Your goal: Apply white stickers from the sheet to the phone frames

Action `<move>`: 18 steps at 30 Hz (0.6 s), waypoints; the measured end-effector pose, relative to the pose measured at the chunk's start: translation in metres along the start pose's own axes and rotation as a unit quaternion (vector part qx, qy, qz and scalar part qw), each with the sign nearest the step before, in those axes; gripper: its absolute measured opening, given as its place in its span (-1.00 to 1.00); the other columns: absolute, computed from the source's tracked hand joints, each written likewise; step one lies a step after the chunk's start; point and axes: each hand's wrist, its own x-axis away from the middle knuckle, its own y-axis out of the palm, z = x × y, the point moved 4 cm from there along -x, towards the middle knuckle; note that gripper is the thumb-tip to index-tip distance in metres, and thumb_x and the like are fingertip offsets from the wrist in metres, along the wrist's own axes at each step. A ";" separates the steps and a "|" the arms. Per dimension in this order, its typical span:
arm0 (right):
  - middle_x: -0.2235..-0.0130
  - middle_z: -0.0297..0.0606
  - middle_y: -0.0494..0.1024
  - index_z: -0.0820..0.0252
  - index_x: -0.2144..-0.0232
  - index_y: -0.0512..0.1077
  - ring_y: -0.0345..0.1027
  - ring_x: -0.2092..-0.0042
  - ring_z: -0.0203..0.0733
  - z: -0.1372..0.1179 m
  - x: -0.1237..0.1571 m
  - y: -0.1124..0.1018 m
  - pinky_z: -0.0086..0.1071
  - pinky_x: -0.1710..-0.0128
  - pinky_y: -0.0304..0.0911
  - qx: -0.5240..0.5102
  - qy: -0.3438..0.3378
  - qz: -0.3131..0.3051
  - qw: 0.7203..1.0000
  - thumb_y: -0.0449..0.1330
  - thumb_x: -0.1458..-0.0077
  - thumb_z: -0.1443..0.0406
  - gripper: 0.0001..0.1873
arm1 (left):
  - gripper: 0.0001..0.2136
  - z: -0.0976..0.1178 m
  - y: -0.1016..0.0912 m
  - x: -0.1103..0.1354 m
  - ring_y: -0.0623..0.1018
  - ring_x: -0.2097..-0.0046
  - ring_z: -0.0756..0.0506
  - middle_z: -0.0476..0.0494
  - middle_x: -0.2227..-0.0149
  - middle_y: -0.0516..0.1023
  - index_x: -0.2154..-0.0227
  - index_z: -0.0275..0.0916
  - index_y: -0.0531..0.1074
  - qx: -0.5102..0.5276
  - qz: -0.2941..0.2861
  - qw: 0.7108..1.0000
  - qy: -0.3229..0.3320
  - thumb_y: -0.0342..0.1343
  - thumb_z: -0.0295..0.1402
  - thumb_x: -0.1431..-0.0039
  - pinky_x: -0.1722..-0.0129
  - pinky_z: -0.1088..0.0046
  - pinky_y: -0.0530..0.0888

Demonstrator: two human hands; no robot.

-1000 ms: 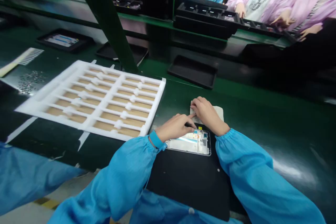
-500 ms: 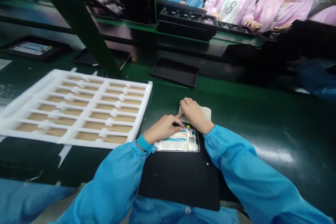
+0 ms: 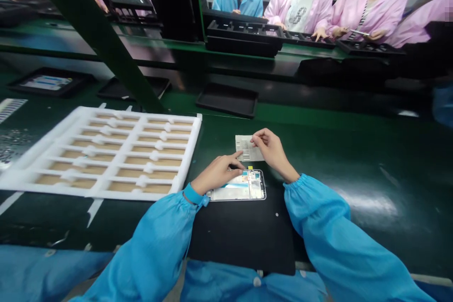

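Observation:
A phone frame (image 3: 239, 191) with a silvery inside, blue strips and a yellow tab at its top edge lies on a black mat (image 3: 244, 236). Over its upper left part rests my left hand (image 3: 221, 171), its index finger stretched toward a pale sheet of small strips (image 3: 244, 148) and its thumb apart, near the frame's top edge. My right hand (image 3: 272, 148) is at the right of that sheet, thumb and index finger pinched together over it. Whatever is between those fingertips is too small to make out.
To the left lies a white foam tray (image 3: 120, 158) with cardboard-bottomed slots. Black trays (image 3: 226, 100) stand behind, one holding another phone frame (image 3: 47, 82). A green post (image 3: 88, 33) slants across the left. People in pink and blue jackets work across the bench.
My right hand has lifted off the sheet and moved right, its fingers now pinched, so more of the strips show. The left hand stays by the phone frame. The view has shifted slightly.

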 end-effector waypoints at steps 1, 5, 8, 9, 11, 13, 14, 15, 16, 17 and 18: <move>0.40 -0.26 0.51 0.17 0.40 0.32 0.44 0.37 -0.24 0.000 0.003 -0.003 -0.33 0.33 0.35 -0.013 0.004 0.004 1.000 0.17 -0.10 0.13 -0.77 | -0.84 0.001 0.000 0.001 0.65 0.36 -0.08 -0.27 -0.12 0.49 0.25 -0.21 0.62 -0.008 0.011 1.000 0.009 0.13 -0.43 -0.20 0.38 0.49 0.50; 0.40 -0.26 0.52 0.19 0.39 0.37 0.43 0.38 -0.23 -0.002 0.019 -0.019 -0.32 0.35 0.35 -0.050 0.014 0.024 0.998 0.29 0.00 0.12 -0.72 | -0.83 0.010 -0.005 0.012 0.62 0.05 -0.17 -0.21 -0.26 0.32 0.19 -0.16 0.61 -0.065 0.058 0.995 0.045 0.12 -0.38 -0.25 0.16 0.42 0.55; 0.36 -0.26 0.54 0.20 0.34 0.41 0.45 0.33 -0.22 -0.012 0.037 -0.033 -0.30 0.30 0.38 -0.064 0.014 0.032 0.997 0.32 -0.01 0.13 -0.72 | -0.81 0.025 -0.004 0.028 0.53 -0.10 -0.19 -0.12 -0.24 0.36 0.13 -0.11 0.58 -0.119 0.086 0.987 0.060 0.08 -0.37 -0.30 -0.03 0.33 0.50; 0.34 -0.25 0.55 0.20 0.32 0.44 0.45 0.31 -0.21 -0.017 0.044 -0.038 -0.30 0.28 0.39 -0.066 0.012 0.032 0.997 0.33 -0.02 0.15 -0.73 | -0.80 0.032 -0.002 0.034 0.53 -0.11 -0.17 -0.10 -0.22 0.39 0.11 -0.10 0.57 -0.135 0.095 0.984 0.069 0.06 -0.38 -0.32 -0.05 0.32 0.49; 0.31 -0.23 0.58 0.20 0.27 0.49 0.47 0.28 -0.20 -0.029 0.059 -0.045 -0.27 0.24 0.40 -0.059 0.004 0.029 0.998 0.33 -0.04 0.18 -0.76 | -0.79 0.045 0.003 0.047 0.57 -0.06 -0.14 -0.09 -0.15 0.48 0.09 -0.13 0.54 -0.170 0.116 0.974 0.099 0.03 -0.42 -0.34 0.00 0.35 0.52; 0.28 -0.22 0.60 0.18 0.23 0.53 0.48 0.26 -0.19 -0.041 0.072 -0.050 -0.26 0.21 0.42 -0.039 -0.005 0.025 0.999 0.32 -0.06 0.21 -0.78 | -0.78 0.057 0.010 0.058 0.61 0.01 -0.12 -0.12 -0.07 0.55 0.08 -0.18 0.52 -0.206 0.139 0.959 0.133 0.00 -0.47 -0.34 0.12 0.39 0.54; 0.26 -0.23 0.61 0.17 0.23 0.54 0.48 0.25 -0.18 -0.047 0.079 -0.052 -0.25 0.20 0.43 -0.026 -0.008 0.022 0.999 0.32 -0.07 0.22 -0.80 | -0.77 0.061 0.012 0.062 0.62 0.04 -0.11 -0.13 -0.04 0.57 0.07 -0.20 0.51 -0.222 0.149 0.952 0.147 -0.01 -0.49 -0.34 0.17 0.40 0.54; 0.25 -0.23 0.61 0.15 0.24 0.56 0.48 0.24 -0.17 -0.051 0.084 -0.052 -0.25 0.20 0.43 -0.013 -0.010 0.019 1.000 0.31 -0.09 0.23 -0.82 | -0.76 0.064 0.014 0.066 0.63 0.07 -0.11 -0.14 -0.01 0.59 0.07 -0.22 0.50 -0.233 0.156 0.947 0.157 -0.02 -0.52 -0.34 0.21 0.40 0.53; 0.25 -0.23 0.61 0.14 0.25 0.56 0.48 0.24 -0.17 -0.055 0.089 -0.053 -0.25 0.21 0.44 -0.002 -0.011 0.016 1.000 0.29 -0.10 0.24 -0.84 | -0.75 0.065 0.016 0.069 0.63 0.09 -0.11 -0.14 0.00 0.59 0.06 -0.23 0.50 -0.240 0.160 0.944 0.163 -0.02 -0.54 -0.33 0.23 0.39 0.52; 0.25 -0.23 0.61 0.13 0.25 0.57 0.48 0.23 -0.16 -0.058 0.094 -0.053 -0.26 0.22 0.43 0.005 -0.012 0.012 1.000 0.28 -0.11 0.24 -0.86 | -0.74 0.066 0.017 0.071 0.63 0.11 -0.12 -0.14 0.00 0.59 0.05 -0.24 0.49 -0.243 0.161 0.942 0.167 -0.03 -0.55 -0.32 0.24 0.37 0.52; 0.26 -0.23 0.61 0.12 0.26 0.57 0.48 0.23 -0.16 -0.061 0.098 -0.052 -0.27 0.24 0.43 0.010 -0.012 0.006 1.000 0.28 -0.12 0.24 -0.87 | -0.73 0.067 0.018 0.073 0.63 0.12 -0.12 -0.13 0.00 0.59 0.03 -0.24 0.48 -0.244 0.160 0.941 0.170 -0.02 -0.56 -0.32 0.24 0.36 0.51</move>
